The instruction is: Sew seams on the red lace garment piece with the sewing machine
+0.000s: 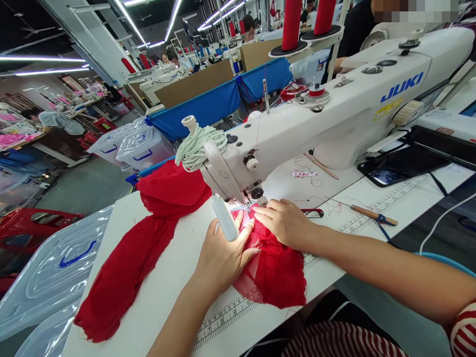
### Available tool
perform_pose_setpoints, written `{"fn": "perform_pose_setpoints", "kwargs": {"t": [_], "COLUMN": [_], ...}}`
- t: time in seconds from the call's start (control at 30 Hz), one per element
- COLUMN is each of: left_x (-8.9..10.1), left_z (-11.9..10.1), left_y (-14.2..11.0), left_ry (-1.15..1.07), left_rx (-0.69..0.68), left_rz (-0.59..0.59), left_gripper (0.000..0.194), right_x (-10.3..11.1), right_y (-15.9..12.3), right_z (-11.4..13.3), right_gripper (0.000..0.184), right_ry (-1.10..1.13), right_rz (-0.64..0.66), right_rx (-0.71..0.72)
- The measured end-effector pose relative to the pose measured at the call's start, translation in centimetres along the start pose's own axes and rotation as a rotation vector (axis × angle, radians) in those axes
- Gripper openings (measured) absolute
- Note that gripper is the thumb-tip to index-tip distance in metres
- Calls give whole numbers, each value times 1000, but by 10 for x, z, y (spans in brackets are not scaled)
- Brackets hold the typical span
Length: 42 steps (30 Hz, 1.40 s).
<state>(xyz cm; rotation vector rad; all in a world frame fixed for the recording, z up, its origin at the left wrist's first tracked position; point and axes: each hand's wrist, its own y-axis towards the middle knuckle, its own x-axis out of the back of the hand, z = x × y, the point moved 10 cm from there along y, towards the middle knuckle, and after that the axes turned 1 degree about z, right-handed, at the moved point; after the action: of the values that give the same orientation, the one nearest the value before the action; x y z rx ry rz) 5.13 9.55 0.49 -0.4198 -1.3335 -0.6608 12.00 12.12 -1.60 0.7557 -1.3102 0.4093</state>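
Observation:
A piece of sheer red lace fabric [279, 277] lies under the needle area of a white sewing machine [316, 121] and drapes toward the table's front edge. My left hand [225, 253] lies on the fabric left of the needle, its fingers stretched out and spread. Close to the presser foot [248, 207], my right hand [284, 223] has its fingers together on the fabric's edge, which looks pinched there. A pale rounded attachment [225, 218] on the machine head hides part of my left fingers. More red fabric [130, 267] stretches across the table at left.
An awl-like tool with a wooden handle [374, 215], red thread snips [312, 213] and a dark phone [403, 163] lie on the right. Red thread cones [291, 25] stand behind the machine. Clear plastic bins [55, 267] sit at left. Other people work farther back.

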Motion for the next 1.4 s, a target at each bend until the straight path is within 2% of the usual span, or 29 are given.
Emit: {"fn": "perform_pose_setpoints", "kwargs": {"t": [0.37,0.6,0.87,1.0,1.17,1.4], "left_x": [-6,-4,-2,0,-5,-9], "left_z": [3,2,3,3,3,2], "left_y": [-1,-3,-4,-3,-3,-4], "left_ry": [-45,-33,-51,-34,-22,-4], "left_rx": [24,15,6,12,29,10], "left_rz": [36,-41,-54,-61,-11,-28], "left_gripper": [46,50,58,57,54,58], "right_x": [2,10,12,11,9,9], "right_y": [0,-7,-8,-8,-7,-5], "right_z": [-2,2,5,4,3,1], "right_gripper": [29,38,34,35,34,32], "right_ry": [22,8,3,3,-7,0], "right_rz": [-28,-93,-96,-91,-72,-55], "right_rx": [7,89,115,105,103,89]}}
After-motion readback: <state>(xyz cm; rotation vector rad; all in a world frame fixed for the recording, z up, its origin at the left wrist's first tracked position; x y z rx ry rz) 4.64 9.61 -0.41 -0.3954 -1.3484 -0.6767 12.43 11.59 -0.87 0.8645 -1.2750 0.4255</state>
